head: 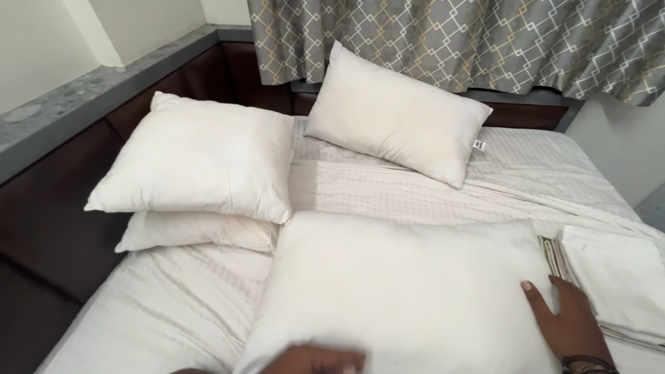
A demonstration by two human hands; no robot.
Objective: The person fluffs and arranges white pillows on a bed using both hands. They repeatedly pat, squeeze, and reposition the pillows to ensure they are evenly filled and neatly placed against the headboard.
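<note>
Head view of a bed (173, 312) covered with a pale checked sheet, taken here as the landmark. A large white pillow (402, 291) lies flat on the near part of the bed, closest to the camera, and both of the person's hands meet it. The right hand (564, 322) rests on the pillow's right edge with the fingers stretched out flat and the thumb spread onto the fabric; it presses or steadies rather than grips, and nothing is closed inside it. A dark bangle (589, 363) circles its wrist. The left hand (315, 360) touches the pillow's near edge at the bottom of the frame; it is blurred and partly cut off, so whether it is open or grasping cannot be told. Toward the left side of the bed a square pillow (201, 156) sits on top of a flatter pillow (197, 232), whose edge shows beneath it. At the head of the bed a fourth pillow (398, 114) leans tilted against the dark headboard (526, 111), under a grey patterned curtain (457, 38). On the right side of the bed, just beside the right hand, lies a stack of folded white linen (620, 277). A dark padded panel (48, 228) borders the bed's left side.
</note>
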